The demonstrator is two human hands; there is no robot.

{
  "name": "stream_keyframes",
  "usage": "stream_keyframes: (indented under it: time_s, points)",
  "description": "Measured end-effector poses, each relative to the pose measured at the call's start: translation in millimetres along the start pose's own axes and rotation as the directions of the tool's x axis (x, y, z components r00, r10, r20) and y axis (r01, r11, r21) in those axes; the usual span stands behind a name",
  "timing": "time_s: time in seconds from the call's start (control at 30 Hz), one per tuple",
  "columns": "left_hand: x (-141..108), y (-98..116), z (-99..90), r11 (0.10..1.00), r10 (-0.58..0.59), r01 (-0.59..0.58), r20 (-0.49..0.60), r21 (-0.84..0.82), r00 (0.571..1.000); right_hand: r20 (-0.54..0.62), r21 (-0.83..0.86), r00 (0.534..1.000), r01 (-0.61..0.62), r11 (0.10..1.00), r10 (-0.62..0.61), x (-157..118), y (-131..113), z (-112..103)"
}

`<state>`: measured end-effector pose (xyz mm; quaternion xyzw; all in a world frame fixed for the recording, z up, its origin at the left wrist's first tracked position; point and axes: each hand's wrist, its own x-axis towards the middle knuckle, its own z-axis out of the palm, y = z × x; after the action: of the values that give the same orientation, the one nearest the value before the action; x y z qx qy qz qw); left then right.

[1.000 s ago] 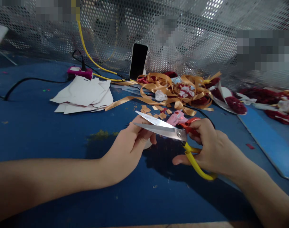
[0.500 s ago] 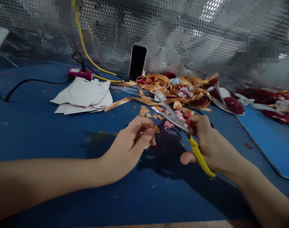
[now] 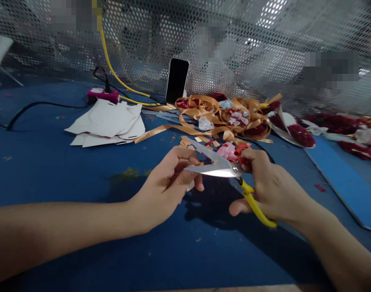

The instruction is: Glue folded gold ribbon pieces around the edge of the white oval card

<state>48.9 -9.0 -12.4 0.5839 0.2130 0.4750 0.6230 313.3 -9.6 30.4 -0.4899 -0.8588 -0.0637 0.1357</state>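
Pinched in the fingertips of my left hand (image 3: 170, 182) is a small bit of gold ribbon (image 3: 200, 164), mostly hidden by the fingers and a blade. Something white (image 3: 190, 186) shows beneath those fingers. My right hand (image 3: 273, 186) grips scissors (image 3: 216, 169) by their red and yellow handles. The blades are spread apart, and the lower one crosses in front of my left fingertips. Behind the scissors lies a pink object (image 3: 226, 150), partly covered. Small cut ribbon squares (image 3: 216, 144) are scattered beyond the blades.
Gold ribbon (image 3: 203, 99) lies tangled with dark red pieces at the back. White sheets (image 3: 106, 119) are stacked at left, near a purple power block (image 3: 103, 95). A phone (image 3: 177, 81) leans on the perforated metal screen (image 3: 130, 48). A blue board (image 3: 346, 178) lies at right.
The scissors have turned and come down to the left, bringing their open blades to my left fingertips. My left hand has hardly moved.
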Motion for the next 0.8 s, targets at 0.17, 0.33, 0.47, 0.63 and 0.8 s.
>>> stream_keyframes:
  time_s: [0.17,0.33,0.47,0.63,0.8]
  points:
    - [1.2,0.3,2.8,0.994,-0.025,0.024,-0.006,-0.106,1.000,0.072,0.070,0.995,0.063,0.996,-0.068,-1.0,4.0,-1.9]
    - [5.4,3.5,4.5,0.981,-0.090,0.080,-0.052,-0.177,0.995,0.105,0.076,0.992,0.056,0.996,-0.064,0.0,2.9,-3.0]
    - [7.9,7.5,5.2,0.989,-0.138,0.133,-0.097,-0.058,0.986,0.055,0.024,0.994,0.095,0.995,-0.096,2.0,-0.5,-5.0]
    - [8.1,9.3,6.1,0.992,-0.125,0.127,-0.086,0.018,0.988,0.040,-0.030,0.993,0.113,0.993,-0.112,1.3,-0.4,-6.9]
    - [5.3,6.3,3.7,0.987,-0.114,0.123,-0.086,0.102,0.990,0.085,-0.055,0.993,0.083,0.995,-0.079,-1.4,0.8,-8.2]
